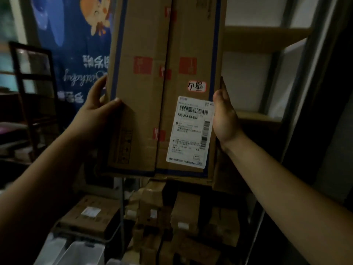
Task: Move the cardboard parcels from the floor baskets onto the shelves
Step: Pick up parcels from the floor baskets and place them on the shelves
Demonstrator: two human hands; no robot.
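**Here, a tall cardboard parcel held up in front of the shelves**

Clearly the biggest thing before me is the cardboard parcel (164,88). It stands upright in the air between my two hands and its top runs out of view. Blue lines run along its long edges, a taped seam runs down its middle, and red stamps sit on both sides of that seam. It hangs in front of the pale shelves (267,41), whose boards show to its right. I cannot tell whether its far side touches them.

Behind its left edge hangs a blue banner (76,44) with a cartoon figure and white writing. Further left stands a dark wooden frame (32,77).

Below the parcel's bottom edge, a dim stack of smaller boxes (91,213) sits low down, some with white labels. White bins (82,253) are at the bottom left.

My left hand (99,109) grips the parcel's left edge. The thumb is laid flat on the front face and the fingers (99,83) curl round the side. My right hand (225,115) clamps the right edge, with the thumb along the front corner and the palm against the side. Its fingers are hidden behind the cardboard.

A white shipping label (191,131) with barcodes is stuck at the lower right of the front face, just beside my right thumb. Above it is a small white sticker (197,86) with handwritten marks.
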